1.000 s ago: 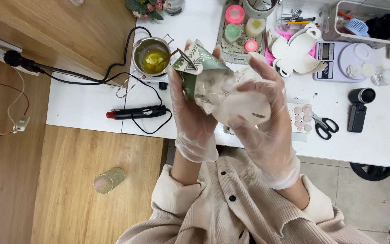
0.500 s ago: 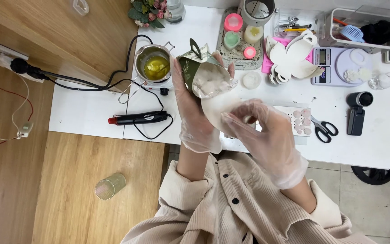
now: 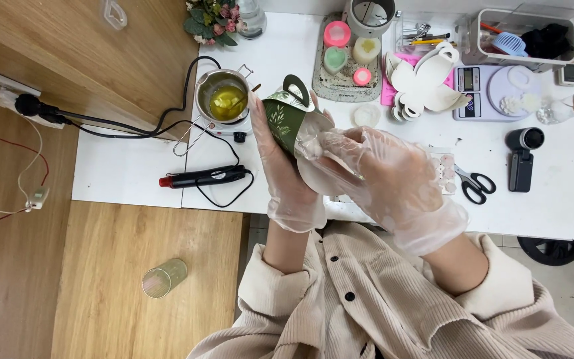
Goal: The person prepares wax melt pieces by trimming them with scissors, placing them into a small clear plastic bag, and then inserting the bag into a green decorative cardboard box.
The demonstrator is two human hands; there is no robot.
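Note:
Both my hands wear clear plastic gloves. My left hand grips a dark green cup with a leaf pattern and a curled handle, tilted on its side above the white table's front half. My right hand presses a white tissue against the cup's open mouth, its fingers partly inside. The inside of the cup is hidden by the tissue and my fingers.
A small pot of yellow liquid sits on a heater just left of the cup. A black heat tool with its cord lies at the front left. Scissors, a scale, white moulds and a bin stand to the right.
Both hands and the cup have shifted slightly. My right hand has slid up over the cup's mouth with the tissue.

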